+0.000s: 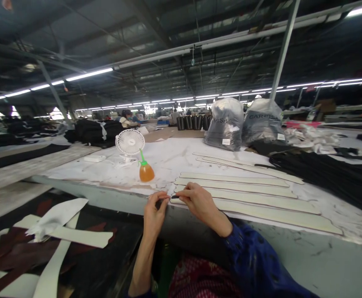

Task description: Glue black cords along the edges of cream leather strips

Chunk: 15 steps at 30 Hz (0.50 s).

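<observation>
Several long cream strips with dark edges (pixel 261 198) lie side by side on the white-covered table. At their left ends, my right hand (pixel 197 201) pinches a small black piece (pixel 175 197) between thumb and fingers. Just left of it, my left hand (pixel 156 210) is closed at the table's front edge, its thumb and fingertips together beside a small whitish bit; what it grips is too small to make out. A squat bottle of orange liquid with a green spout (pixel 146 171) stands beyond my left hand.
A small white fan (pixel 130 142) stands behind the bottle. Filled plastic bags (pixel 226 124) sit at the back, with long black material (pixel 329 176) on the right. Cream and dark red pieces (pixel 72 236) lie at the lower left. People are far off.
</observation>
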Tool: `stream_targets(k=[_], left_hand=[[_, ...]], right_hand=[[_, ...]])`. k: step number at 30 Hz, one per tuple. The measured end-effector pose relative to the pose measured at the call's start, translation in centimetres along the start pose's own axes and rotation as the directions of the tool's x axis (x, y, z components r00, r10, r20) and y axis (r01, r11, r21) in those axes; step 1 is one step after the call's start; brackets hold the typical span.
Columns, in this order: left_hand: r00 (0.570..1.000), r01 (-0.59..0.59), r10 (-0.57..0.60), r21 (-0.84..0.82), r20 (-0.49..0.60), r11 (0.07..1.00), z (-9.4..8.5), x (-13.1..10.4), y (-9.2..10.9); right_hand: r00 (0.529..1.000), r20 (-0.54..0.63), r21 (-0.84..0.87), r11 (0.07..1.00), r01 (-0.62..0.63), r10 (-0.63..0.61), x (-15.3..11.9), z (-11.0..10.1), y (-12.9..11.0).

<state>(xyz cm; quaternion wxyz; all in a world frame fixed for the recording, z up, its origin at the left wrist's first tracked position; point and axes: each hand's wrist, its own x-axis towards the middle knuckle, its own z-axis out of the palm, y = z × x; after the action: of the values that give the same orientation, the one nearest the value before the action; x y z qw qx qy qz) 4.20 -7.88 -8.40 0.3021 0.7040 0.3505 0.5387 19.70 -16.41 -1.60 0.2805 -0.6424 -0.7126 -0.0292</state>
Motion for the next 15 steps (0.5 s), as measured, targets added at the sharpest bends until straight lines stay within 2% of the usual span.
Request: stream_targets(k=[8,15], left_hand=[[0.997,-0.083,0.083,0.053,0.001,0.995,0.02,-0.27,0.11],[0.997,-0.083,0.083,0.065,0.006,0.994,0.01,-0.36,0.18]], right_hand=[[0.999,0.035,-0.059,0.998,-0.014,0.016,-0.2,0.61,-0.54],[0.999,0.035,-0.074,0.997,-0.004,0.006,-0.44,0.96,-0.73]])
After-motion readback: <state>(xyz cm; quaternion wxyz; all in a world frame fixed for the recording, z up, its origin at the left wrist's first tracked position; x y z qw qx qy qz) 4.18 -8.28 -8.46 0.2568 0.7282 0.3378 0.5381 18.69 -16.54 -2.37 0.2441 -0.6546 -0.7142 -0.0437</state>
